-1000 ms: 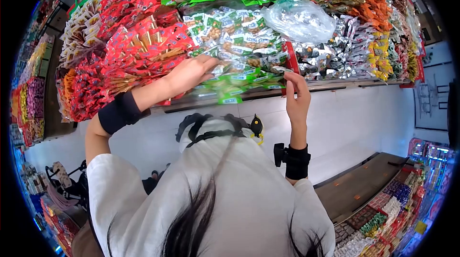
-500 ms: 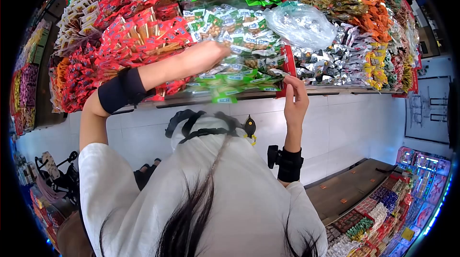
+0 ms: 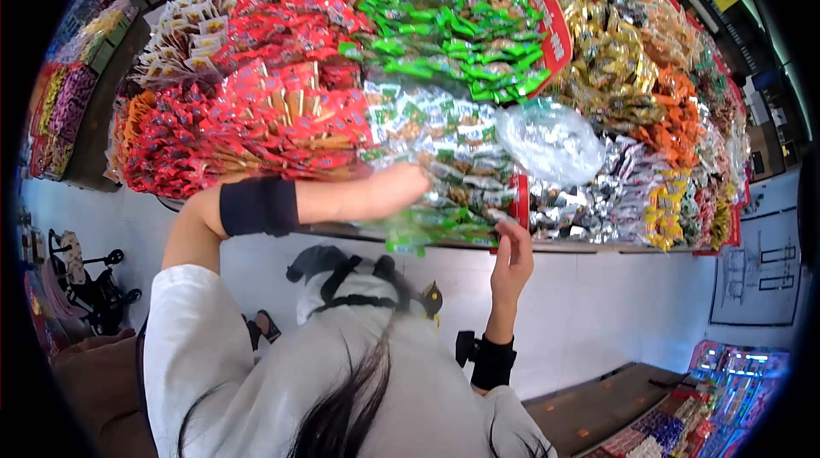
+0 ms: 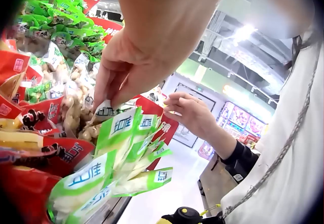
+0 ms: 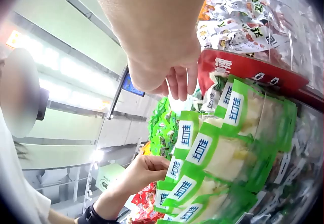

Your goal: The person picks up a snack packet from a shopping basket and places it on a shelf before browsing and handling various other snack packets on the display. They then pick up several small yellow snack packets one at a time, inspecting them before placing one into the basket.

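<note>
My left hand (image 3: pixel 400 191) reaches over the front of the snack display. In the left wrist view, its thumb and fingertips pinch the top of a small clear packet of peanuts (image 4: pixel 91 130). Just below stand green-and-white packets (image 4: pixel 121 143) with blue lettering, lined up along the display's front edge. My right hand (image 3: pixel 512 255) is at the right end of this row, its fingers loosely bent and holding nothing. In the right wrist view, those fingers hang beside a small white packet (image 5: pixel 215 91) and the red divider (image 5: pixel 243 75).
Red packets (image 3: pixel 290 125) are heaped to the left, bright green ones (image 3: pixel 461 22) behind. A crumpled clear plastic bag (image 3: pixel 551 142) lies on silver packets (image 3: pixel 581 210) at the right. Behind stand a stroller (image 3: pixel 90 278) and a low brown counter (image 3: pixel 589 411).
The head view has shifted, so the display sits lower in it. My left hand has moved rightward over the packets, its fingers now drawn together. The right hand stays by the row's right end.
</note>
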The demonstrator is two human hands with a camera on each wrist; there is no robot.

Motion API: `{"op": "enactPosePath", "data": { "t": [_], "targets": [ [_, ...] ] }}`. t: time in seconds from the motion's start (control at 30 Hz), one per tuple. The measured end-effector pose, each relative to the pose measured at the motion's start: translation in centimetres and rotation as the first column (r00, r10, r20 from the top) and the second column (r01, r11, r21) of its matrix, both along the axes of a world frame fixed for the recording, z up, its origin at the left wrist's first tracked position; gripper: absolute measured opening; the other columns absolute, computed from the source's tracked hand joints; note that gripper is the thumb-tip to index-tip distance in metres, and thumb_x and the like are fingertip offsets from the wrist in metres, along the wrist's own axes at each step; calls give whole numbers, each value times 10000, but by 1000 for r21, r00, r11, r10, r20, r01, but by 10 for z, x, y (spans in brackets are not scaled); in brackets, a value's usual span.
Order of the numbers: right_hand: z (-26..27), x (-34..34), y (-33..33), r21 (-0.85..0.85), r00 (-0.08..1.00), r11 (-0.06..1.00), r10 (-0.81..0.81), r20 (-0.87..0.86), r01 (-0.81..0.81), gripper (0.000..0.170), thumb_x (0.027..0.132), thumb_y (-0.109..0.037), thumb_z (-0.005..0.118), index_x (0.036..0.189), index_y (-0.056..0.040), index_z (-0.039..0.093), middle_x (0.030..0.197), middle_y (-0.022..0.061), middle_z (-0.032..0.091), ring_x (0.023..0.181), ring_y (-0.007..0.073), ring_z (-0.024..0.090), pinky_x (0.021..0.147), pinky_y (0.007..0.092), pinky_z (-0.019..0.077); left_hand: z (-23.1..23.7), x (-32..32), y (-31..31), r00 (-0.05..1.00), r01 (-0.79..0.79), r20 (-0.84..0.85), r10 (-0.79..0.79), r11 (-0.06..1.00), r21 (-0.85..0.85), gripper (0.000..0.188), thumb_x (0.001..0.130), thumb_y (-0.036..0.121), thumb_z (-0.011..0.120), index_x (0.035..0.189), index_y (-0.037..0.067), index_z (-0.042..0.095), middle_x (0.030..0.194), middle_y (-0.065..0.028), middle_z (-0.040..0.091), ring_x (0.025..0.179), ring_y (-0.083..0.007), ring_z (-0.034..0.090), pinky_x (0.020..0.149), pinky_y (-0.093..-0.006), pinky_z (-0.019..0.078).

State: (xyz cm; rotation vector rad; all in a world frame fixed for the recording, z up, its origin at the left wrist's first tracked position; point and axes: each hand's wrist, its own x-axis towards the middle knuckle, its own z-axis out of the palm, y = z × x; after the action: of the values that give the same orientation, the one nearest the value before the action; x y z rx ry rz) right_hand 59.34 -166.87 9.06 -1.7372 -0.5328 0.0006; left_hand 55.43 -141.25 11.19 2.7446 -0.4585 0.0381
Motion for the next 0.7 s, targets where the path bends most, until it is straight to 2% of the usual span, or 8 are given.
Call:
{"op": "enactPosePath", "data": {
  "t": [0.17, 0.27, 0.33, 0.37, 0.47, 0.53, 0.63, 0.7],
  "targets": [
    [7, 5, 13, 57, 998, 996, 63, -10, -62, 198, 862, 8, 433, 1039, 16, 521, 1015, 84, 549, 933, 159, 545, 841, 263, 413, -5, -8, -1, 1000, 12, 8, -12, 1000, -29, 192, 674, -17, 502, 862, -21, 546, 744, -184, 580, 702, -338, 595, 609, -409, 481],
    [7, 10, 18, 72, 996, 994, 87, -18, -86, 196, 858, 18, 432, 1032, 20, 522, 1008, 84, 548, 936, 158, 542, 845, 261, 412, 9, -11, -2, 999, -13, -48, 12, 999, -30, 240, 680, -19, 497, 913, -20, 553, 756, -188, 584, 707, -342, 594, 616, -410, 475],
    [9, 14, 22, 51, 995, 994, 93, 23, -94, 204, 821, 21, 472, 1010, 21, 548, 1001, 113, 549, 916, 181, 561, 788, 257, 440, 9, -14, -3, 997, -54, -62, 53, 998, -20, 262, 674, -27, 498, 929, -19, 558, 762, -191, 585, 707, -344, 592, 617, -411, 475],
    [10, 15, 24, 51, 995, 994, 97, 19, -98, 202, 817, 23, 474, 1003, 19, 553, 998, 116, 549, 911, 184, 563, 785, 259, 441, 1, -15, 0, 998, -41, -41, 39, 998, -53, 266, 665, -28, 506, 925, -10, 563, 763, -187, 586, 706, -343, 592, 618, -410, 477],
    [15, 16, 27, 48, 994, 993, 107, 14, -107, 202, 806, 26, 482, 991, 14, 563, 987, 119, 554, 901, 188, 566, 781, 265, 444, -3, -21, 5, 993, -98, -88, 80, 969, -225, 219, 752, 41, 530, 964, -8, 563, 774, -171, 579, 710, -353, 581, 637, -407, 476],
    [20, 16, 30, 51, 994, 992, 111, 20, -112, 204, 799, 27, 487, 987, 12, 565, 978, 120, 558, 897, 190, 567, 780, 269, 447, 2, -32, 6, 987, -162, -41, 157, 927, -339, 290, 808, 140, 558, 1062, 1, 535, 882, -173, 566, 792, -344, 564, 679, -397, 469],
    [18, 18, 35, 28, 991, 992, 121, 61, -122, 203, 790, 28, 495, 981, 13, 563, 960, 120, 569, 891, 197, 566, 783, 275, 449, 25, -52, 7, 947, -253, 73, 311, 868, -427, 371, 831, 167, 562, 1166, 33, 476, 985, -161, 545, 873, -297, 547, 706, -377, 470],
    [17, 19, 41, 8, 987, 990, 142, 68, -143, 202, 791, 25, 497, 982, 13, 561, 966, 120, 570, 887, 197, 566, 784, 275, 448, 46, -69, 10, 897, -406, -45, 440, 777, -482, 361, 827, 144, 562, 1161, 35, 477, 1015, -155, 539, 896, -293, 545, 734, -380, 467]
  ]
}}
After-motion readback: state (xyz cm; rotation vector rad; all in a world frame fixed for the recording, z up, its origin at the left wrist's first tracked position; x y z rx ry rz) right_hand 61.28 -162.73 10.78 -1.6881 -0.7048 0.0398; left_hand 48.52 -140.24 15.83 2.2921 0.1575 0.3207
